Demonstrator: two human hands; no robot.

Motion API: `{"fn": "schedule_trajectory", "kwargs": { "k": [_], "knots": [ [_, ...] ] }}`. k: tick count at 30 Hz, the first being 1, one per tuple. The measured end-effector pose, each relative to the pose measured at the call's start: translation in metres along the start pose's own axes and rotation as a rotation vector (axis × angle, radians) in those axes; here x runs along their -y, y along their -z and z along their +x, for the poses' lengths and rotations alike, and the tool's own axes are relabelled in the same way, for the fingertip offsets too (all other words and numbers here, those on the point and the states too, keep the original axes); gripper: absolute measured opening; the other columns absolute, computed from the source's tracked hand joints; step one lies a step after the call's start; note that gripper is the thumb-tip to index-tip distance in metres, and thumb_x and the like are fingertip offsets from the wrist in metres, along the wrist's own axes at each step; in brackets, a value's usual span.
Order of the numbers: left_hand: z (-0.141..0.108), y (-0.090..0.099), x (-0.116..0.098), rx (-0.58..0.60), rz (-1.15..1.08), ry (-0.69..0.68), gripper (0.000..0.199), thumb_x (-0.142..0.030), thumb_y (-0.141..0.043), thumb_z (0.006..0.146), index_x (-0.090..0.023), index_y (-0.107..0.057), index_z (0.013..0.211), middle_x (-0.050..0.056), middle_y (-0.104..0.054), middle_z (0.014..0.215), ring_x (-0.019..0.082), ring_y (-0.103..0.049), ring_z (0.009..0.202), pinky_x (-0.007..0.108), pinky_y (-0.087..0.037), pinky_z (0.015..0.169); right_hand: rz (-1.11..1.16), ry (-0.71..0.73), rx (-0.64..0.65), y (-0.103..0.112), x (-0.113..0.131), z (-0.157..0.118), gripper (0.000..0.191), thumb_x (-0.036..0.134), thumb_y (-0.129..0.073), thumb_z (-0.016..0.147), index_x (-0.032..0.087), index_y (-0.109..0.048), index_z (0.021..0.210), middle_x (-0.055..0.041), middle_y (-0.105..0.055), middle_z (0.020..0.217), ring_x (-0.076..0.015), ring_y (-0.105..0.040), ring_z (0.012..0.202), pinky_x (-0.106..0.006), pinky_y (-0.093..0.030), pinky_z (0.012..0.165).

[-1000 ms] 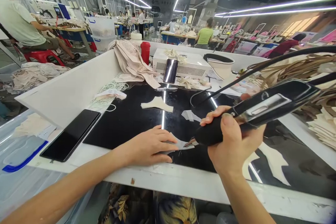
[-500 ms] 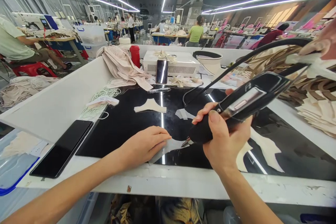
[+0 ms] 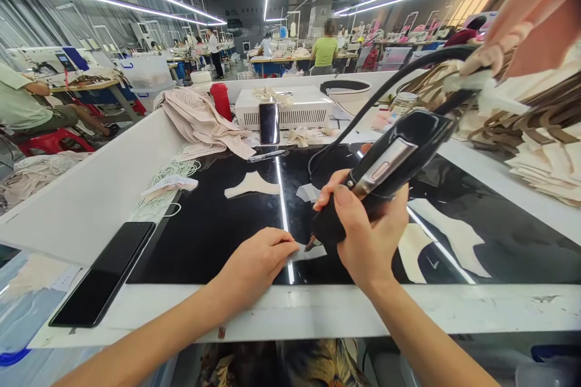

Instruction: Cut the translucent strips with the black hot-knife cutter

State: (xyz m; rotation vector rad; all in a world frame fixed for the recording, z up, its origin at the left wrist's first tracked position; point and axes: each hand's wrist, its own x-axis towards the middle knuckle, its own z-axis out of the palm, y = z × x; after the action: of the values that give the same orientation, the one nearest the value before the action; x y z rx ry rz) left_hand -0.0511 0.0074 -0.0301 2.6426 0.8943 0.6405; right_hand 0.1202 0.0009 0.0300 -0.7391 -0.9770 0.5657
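My right hand [image 3: 367, 236] wraps around a black corded hand tool [image 3: 390, 157] with a silver panel, tilted so its narrow metal tip [image 3: 311, 243] points down left. The tip meets a thin, translucent white piece [image 3: 313, 252] lying on the glossy black board [image 3: 209, 254]. Close beside that tip, my left hand [image 3: 258, 260] pinches the left end of the thin piece, fingers drawn together; part of the piece is hidden beneath them. Cream cut pieces lie flat on the board: one [image 3: 252, 184] beyond my left hand, two [image 3: 415, 252] right of my right hand.
A black phone [image 3: 104, 275] lies at front left, near pale green cord [image 3: 175, 170]. Behind the board stand a white vented box [image 3: 290, 110], a propped phone [image 3: 269, 124] and a red container [image 3: 221, 101]. Stacked cream and brown strips [image 3: 540, 133] fill the right side.
The tool's tip has moved left along the thin white piece, nearer my left fingertips. My left fingers are more curled together. The whole view has shifted slightly.
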Motion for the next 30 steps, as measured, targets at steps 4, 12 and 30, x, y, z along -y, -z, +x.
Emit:
{"fn": "schedule_trajectory", "kwargs": {
  "k": [4,12,30],
  "knots": [
    [-0.002,-0.002,0.000,-0.006,0.047,-0.018,0.029,-0.010,-0.051,0.099,-0.020,-0.070,0.119,0.007,-0.071,0.122,0.020,-0.068,0.108,0.035,-0.059,0.095,0.003,-0.015,-0.005,-0.001,0.000,-0.002,0.029,0.027,-0.077,0.081,0.028,-0.053,0.098,0.0063,-0.067,0.078,-0.0124,-0.062,0.057,-0.030,-0.056,0.056],
    [-0.006,-0.002,-0.003,0.050,0.114,-0.068,0.035,-0.004,-0.053,0.095,-0.021,-0.070,0.120,0.008,-0.069,0.130,0.021,-0.068,0.117,0.037,-0.059,0.100,-0.008,-0.020,0.012,0.002,0.001,-0.006,0.032,0.032,-0.078,0.081,0.027,-0.053,0.100,0.0059,-0.066,0.077,-0.0128,-0.062,0.058,-0.028,-0.055,0.052],
    [-0.012,-0.006,-0.002,0.033,0.106,-0.115,0.037,-0.002,-0.048,0.097,-0.023,-0.067,0.120,0.007,-0.065,0.134,0.020,-0.066,0.120,0.038,-0.057,0.104,-0.012,-0.044,0.019,0.006,0.005,-0.015,0.036,0.028,-0.078,0.079,0.028,-0.054,0.106,0.0061,-0.068,0.080,-0.0129,-0.065,0.060,-0.029,-0.058,0.056]
  ]
}}
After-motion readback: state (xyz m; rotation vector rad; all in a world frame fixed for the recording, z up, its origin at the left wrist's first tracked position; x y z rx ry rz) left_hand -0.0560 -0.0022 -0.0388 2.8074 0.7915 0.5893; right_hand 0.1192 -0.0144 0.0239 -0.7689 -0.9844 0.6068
